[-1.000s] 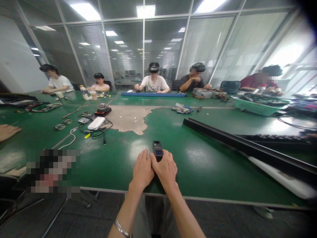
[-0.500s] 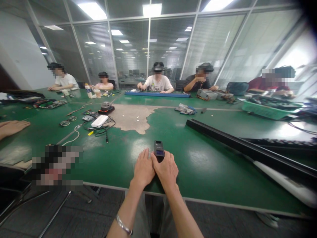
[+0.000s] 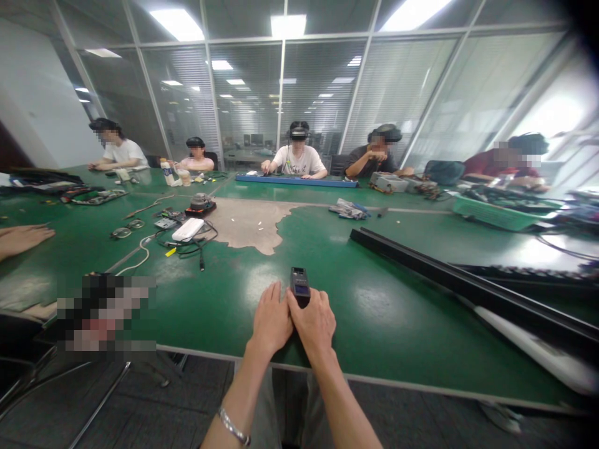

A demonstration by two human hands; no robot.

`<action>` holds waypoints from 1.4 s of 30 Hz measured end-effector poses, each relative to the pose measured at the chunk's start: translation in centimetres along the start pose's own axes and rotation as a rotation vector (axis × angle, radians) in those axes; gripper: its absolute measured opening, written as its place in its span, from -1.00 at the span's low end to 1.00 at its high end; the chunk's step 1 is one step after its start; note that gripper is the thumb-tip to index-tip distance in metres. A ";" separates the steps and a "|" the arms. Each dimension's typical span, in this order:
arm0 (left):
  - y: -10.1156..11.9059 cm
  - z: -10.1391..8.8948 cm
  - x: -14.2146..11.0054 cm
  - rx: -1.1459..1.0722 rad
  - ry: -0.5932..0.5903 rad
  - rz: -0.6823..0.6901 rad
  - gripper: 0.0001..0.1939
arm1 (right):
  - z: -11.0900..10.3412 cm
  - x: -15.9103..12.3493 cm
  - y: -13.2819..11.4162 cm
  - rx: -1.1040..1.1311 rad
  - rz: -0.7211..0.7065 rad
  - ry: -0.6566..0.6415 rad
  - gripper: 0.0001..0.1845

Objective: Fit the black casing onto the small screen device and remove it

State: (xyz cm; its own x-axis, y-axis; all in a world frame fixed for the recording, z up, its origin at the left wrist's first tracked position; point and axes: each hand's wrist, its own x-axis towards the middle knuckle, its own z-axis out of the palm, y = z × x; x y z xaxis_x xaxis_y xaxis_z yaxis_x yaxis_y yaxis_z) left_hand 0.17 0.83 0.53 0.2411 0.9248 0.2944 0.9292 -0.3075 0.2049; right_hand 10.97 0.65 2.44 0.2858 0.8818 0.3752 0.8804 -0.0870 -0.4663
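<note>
Near the front edge of the green table (image 3: 402, 349), a small black boxy device (image 3: 300, 282) with a little dark screen lies in front of me. My right hand (image 3: 316, 318) is wrapped round its near end, thumb along the left side and fingers curled on the right. The hand hides the near part of the device. My left hand (image 3: 271, 317) lies flat just left of it, palm down, fingers stretched forward, holding nothing. The two hands touch or nearly touch at the right thumb.
A white box-shaped item (image 3: 188, 229) with black cables lies ahead left. Long black rails (image 3: 421, 271) run along the right, near a green basket (image 3: 508, 215). Gloves (image 3: 349, 209) lie farther back. Co-workers sit across the table; another person's hand (image 3: 28, 238) rests at left.
My hands and the black device hold still. The view has shifted very slightly. Across the table, the middle co-worker's hand has moved a little.
</note>
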 end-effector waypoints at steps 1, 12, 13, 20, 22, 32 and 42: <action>0.0 0.0 0.0 -0.001 0.003 -0.001 -0.48 | 0.0 0.0 0.0 0.000 -0.002 0.002 -0.52; 0.0 0.1 -0.1 -0.011 0.018 -0.005 -0.50 | -0.4 0.2 -0.3 0.037 -0.020 0.022 -0.55; 0.0 0.1 -0.1 -0.011 0.016 -0.004 -0.50 | -0.4 0.2 -0.3 0.040 -0.024 0.024 -0.55; -0.1 0.4 -0.1 -0.010 0.022 -0.007 -0.48 | -1.1 0.4 -0.4 0.079 -0.027 0.036 -0.54; -0.1 0.4 -0.1 -0.017 0.026 0.000 -0.47 | -1.4 0.5 -0.5 0.095 -0.028 0.039 -0.54; 0.2 -0.1 0.0 -0.021 0.032 0.013 -0.44 | -2.4 1.2 -0.6 0.116 -0.044 0.114 -0.56; 0.4 -0.2 -0.1 -0.016 0.030 -0.001 -0.48 | -3.2 2.3 1.5 0.043 -0.014 0.162 -0.53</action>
State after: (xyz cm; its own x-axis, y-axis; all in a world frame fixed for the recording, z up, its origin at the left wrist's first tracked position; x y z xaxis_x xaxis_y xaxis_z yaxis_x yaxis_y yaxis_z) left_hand 0.42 0.57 0.81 0.2316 0.9178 0.3224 0.9247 -0.3106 0.2201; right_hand 14.14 1.07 5.15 0.3343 0.7961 0.5044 0.8687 -0.0527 -0.4926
